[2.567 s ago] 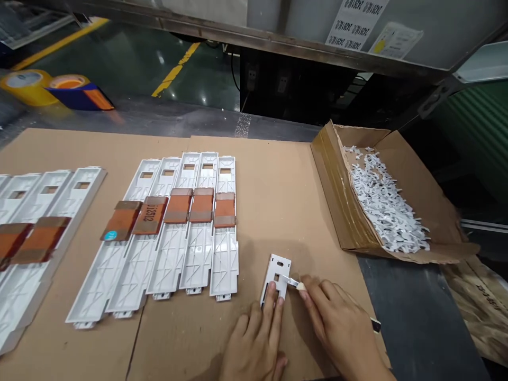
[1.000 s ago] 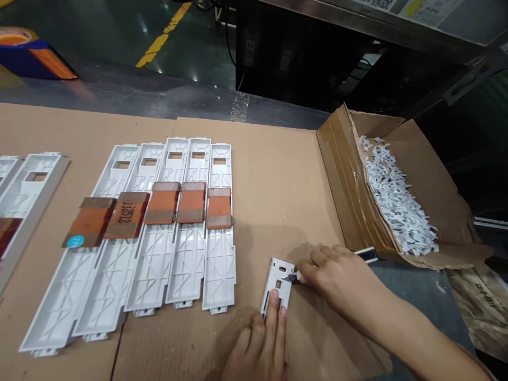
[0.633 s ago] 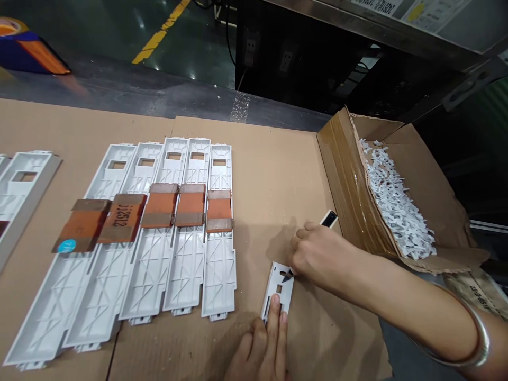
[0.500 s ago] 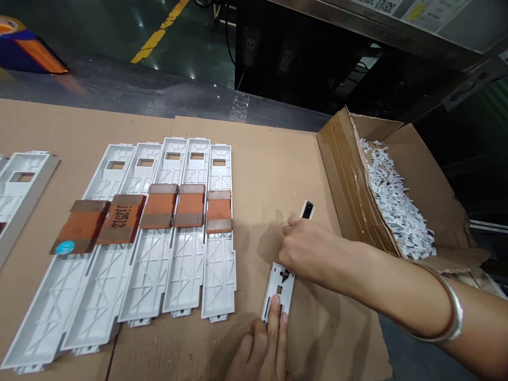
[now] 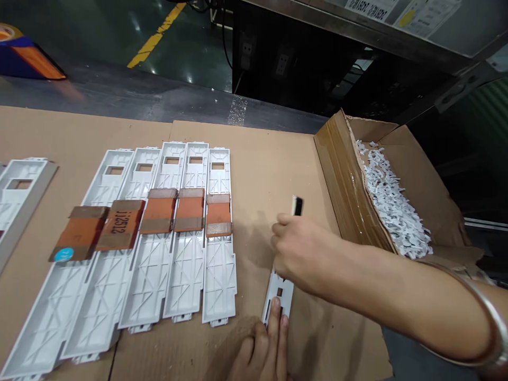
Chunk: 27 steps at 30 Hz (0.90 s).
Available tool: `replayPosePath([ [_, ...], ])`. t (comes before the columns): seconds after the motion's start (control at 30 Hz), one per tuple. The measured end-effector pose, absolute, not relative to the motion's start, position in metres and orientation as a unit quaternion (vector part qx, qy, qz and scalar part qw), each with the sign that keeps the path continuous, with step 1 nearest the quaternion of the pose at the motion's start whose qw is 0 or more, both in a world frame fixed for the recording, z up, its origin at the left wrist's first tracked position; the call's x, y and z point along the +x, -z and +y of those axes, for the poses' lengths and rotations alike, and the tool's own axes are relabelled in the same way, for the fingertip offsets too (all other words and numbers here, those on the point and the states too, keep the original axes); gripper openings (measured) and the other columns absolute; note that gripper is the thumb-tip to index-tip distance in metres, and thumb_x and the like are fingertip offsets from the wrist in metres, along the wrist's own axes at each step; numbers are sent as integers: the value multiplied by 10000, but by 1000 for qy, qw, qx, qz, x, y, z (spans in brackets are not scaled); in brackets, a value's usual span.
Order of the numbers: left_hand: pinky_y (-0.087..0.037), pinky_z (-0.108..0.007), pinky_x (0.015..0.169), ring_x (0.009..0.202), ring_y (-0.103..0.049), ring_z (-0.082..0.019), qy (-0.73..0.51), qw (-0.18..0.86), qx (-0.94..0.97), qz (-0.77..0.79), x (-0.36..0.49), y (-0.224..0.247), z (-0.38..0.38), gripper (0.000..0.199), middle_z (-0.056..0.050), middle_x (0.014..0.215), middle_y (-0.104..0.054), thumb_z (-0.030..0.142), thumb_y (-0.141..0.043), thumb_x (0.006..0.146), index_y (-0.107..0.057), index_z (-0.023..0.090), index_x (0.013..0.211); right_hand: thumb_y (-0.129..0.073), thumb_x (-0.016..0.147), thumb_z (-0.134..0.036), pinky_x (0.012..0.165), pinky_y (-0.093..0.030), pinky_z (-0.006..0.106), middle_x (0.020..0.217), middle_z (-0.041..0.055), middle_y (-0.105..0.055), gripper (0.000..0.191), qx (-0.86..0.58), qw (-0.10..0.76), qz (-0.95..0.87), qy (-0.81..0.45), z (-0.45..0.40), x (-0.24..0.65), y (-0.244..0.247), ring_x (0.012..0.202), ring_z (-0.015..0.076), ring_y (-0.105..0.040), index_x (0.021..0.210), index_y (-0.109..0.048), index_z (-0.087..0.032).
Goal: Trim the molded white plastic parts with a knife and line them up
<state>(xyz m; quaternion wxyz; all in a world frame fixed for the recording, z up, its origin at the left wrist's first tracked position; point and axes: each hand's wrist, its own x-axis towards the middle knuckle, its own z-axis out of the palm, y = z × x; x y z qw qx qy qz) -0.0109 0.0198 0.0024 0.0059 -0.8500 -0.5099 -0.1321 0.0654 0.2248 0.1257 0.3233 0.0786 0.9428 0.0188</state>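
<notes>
- The right hand point(image 5: 301, 248) is closed around a utility knife point(image 5: 297, 206): only the black end of the handle rises above the fingers, and the blade is hidden.
- The hand hangs just over a short white plastic plate point(image 5: 280, 293), which lies flat on the cardboard and is partly covered by that hand.
- The left hand point(image 5: 262, 352) is at the plate's near end, fingers extended and resting on it.
- A silver bangle point(image 5: 496, 338) circles the right wrist.
- Brown cardboard sheets point(image 5: 270, 159) cover the bench, with a seam running between them.
- Five long white plastic panels point(image 5: 178, 275) lie side by side on the cardboard, each crossed by a strip of orange-brown tape; more lie at the far left.
- Just right of the plate stands an open cardboard box point(image 5: 337, 180), sealed with brown tape and heaped with white plastic scraps point(image 5: 391, 206).
- Beyond the bench, the glossy green floor point(image 5: 103, 37) carries a yellow line point(image 5: 153, 45) — above, a metal shelf edge point(image 5: 357, 21) bears paper labels.
</notes>
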Motion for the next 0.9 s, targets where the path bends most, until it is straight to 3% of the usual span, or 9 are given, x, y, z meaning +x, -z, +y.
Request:
replayPosePath([
  [0.13,-379,-328,598,846,-546,-232,121,-9,-851,-511,-12,-2,18,464,-102,1181,-615,265,-543,721,-571,121,1160,-671,677,-132,562,-269,309,567,8,-544,138,237,198,951,-28,215,114,-128,557,167,-481,604,-589,-215],
  [0.23,-399,-314,595,854,-546,-230,115,-23,-851,-511,-12,-3,17,467,-108,1210,-594,308,-532,752,-562,122,1180,-602,797,-222,559,-275,303,625,15,-555,66,372,146,917,-18,192,150,-109,585,180,-495,731,-610,-214],
  [0.33,-418,-314,599,870,-545,-248,106,-29,-854,-508,-12,-3,17,495,-132,1255,-556,296,-534,749,-544,103,1205,-432,918,-294,602,-340,299,730,40,-569,205,503,83,860,29,158,177,-74,679,192,-523,926,-617,-205],
  [0.47,-438,-328,624,836,-543,-250,110,-42,-858,-500,-16,-3,18,580,-160,1353,-450,162,-517,682,-493,75,1256,-362,937,-277,682,-399,330,856,90,-540,281,610,-68,789,24,114,187,-30,801,216,-498,1059,-591,-168],
  [0.57,-441,-372,699,822,-541,-249,135,-49,-853,-501,-21,-6,16,578,-159,1396,-391,131,-487,668,-507,58,1242,-385,918,-207,738,-394,406,991,132,-494,295,627,-154,764,-15,88,173,-22,892,247,-463,1163,-541,-151],
  [0.67,-421,-370,769,891,-558,-264,193,-12,-869,-456,-26,-9,11,514,-168,1350,-452,142,-490,692,-545,42,1193,-451,885,-156,778,-383,429,1070,116,-457,355,563,-232,793,10,67,153,-33,979,255,-448,1227,-514,-226],
  [0.73,-409,-361,798,963,-561,-277,224,5,-878,-423,-28,-13,7,481,-182,1296,-507,133,-497,705,-556,37,1173,-492,866,-149,779,-381,429,1099,116,-455,368,532,-235,813,20,56,146,-43,1004,268,-448,1217,-538,-250],
  [0.9,-418,-381,795,1106,-517,-331,291,7,-847,-445,-27,-30,0,419,-234,1194,-569,54,-490,704,-572,16,1113,-606,782,-84,801,-394,410,1078,120,-500,307,492,-263,829,-47,26,155,-64,996,261,-471,1075,-622,-173],
])
